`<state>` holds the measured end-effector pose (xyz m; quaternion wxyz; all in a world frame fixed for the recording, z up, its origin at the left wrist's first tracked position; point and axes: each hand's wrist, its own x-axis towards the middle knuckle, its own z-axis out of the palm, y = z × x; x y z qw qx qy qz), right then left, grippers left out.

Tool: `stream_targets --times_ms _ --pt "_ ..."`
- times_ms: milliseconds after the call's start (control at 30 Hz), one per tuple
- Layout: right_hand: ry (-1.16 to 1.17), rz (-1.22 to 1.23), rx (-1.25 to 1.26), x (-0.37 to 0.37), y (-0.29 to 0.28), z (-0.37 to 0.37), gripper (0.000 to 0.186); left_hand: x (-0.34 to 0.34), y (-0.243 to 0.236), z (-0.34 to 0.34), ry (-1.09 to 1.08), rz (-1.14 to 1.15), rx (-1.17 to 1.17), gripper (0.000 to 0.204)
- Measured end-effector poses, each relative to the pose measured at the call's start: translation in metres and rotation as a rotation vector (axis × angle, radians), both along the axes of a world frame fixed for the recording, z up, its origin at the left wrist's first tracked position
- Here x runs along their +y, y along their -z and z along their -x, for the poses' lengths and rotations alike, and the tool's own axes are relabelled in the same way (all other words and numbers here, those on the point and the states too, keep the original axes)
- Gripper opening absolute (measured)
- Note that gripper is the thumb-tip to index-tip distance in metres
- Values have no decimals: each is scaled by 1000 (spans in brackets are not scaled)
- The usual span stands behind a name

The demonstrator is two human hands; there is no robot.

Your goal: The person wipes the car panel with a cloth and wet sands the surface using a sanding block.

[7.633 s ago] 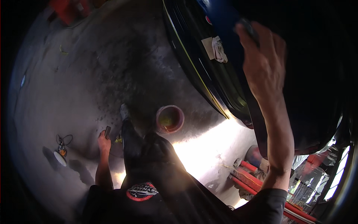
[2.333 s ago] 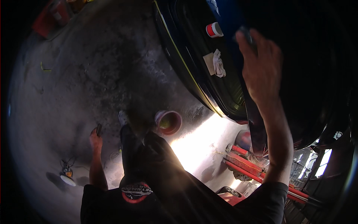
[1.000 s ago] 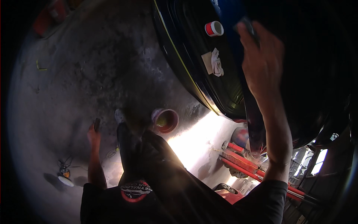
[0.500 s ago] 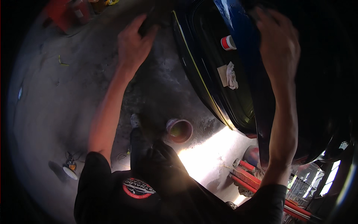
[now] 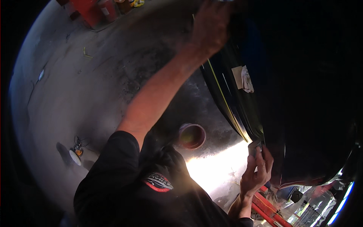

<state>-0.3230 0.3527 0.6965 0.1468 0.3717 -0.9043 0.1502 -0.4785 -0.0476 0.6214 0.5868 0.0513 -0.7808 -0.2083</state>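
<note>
My left hand [image 5: 210,32] stretches up across to the dark car body, at the near edge of its blue-black panel [image 5: 259,49]. It is blurred and its fingers are lost in shadow. Low on the right, my right hand [image 5: 259,168] is closed in a pinch on a small grey flat piece [image 5: 255,146], at the bottom corner of the car's opening. A crumpled whitish cloth [image 5: 247,80] and a tan flat piece [image 5: 237,76] lie on the dark inner surface between the hands. A yellow strip [image 5: 220,90] runs along the outer edge there.
A reddish bucket [image 5: 193,142] stands on the grey floor [image 5: 98,102] by my legs. A white disc with wires [image 5: 75,157] lies at left. Red containers [image 5: 85,11] are at the far left. Red bars [image 5: 266,208] cross the lower right near clear plastic sheeting [image 5: 314,204].
My left hand has swung right to the car's edge. My right hand has dropped from the top of the blue panel to its lower corner. The red-and-white tub is now out of sight.
</note>
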Motion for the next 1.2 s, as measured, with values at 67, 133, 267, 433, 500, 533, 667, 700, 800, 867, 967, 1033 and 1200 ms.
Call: stream_targets --times_ms 67,133,267,433,500,533,667,700,800,867,967,1033,1200 --pt "64 22 -77 25 4 -9 35 56 4 -25 -14 6 39 48" --pt "15 5 -118 43 1 -17 36 122 5 -49 77 -9 12 41" --pt "-71 113 -95 72 -28 -39 40 275 26 -124 278 9 -95 45" --pt "-93 208 -75 110 -43 -62 45 366 100 -208 853 -72 -390 37" --pt "-63 172 -153 123 -33 -65 45 366 121 -226 849 -152 -459 37" --pt "-50 190 -177 128 -26 -65 46 357 126 -232 820 -280 -563 37" --pt "-2 256 -174 138 -1 -66 44 245 110 -202 279 -685 -460 30" --pt "23 252 -202 137 3 -67 43 208 97 -187 154 -706 -291 33" --pt "36 233 -205 130 9 -72 41 99 52 -130 -156 -426 20 40" --pt "36 220 -191 125 10 -75 41 47 20 -87 -204 -208 127 35" --pt "69 223 -233 120 11 -79 42 29 -12 -41 -114 -157 169 43" --pt "50 150 -245 121 13 -80 42 48 -19 -30 -78 -216 -84 41" --pt "50 206 -215 135 16 -71 43 151 -2 -56 -75 52 23 40"
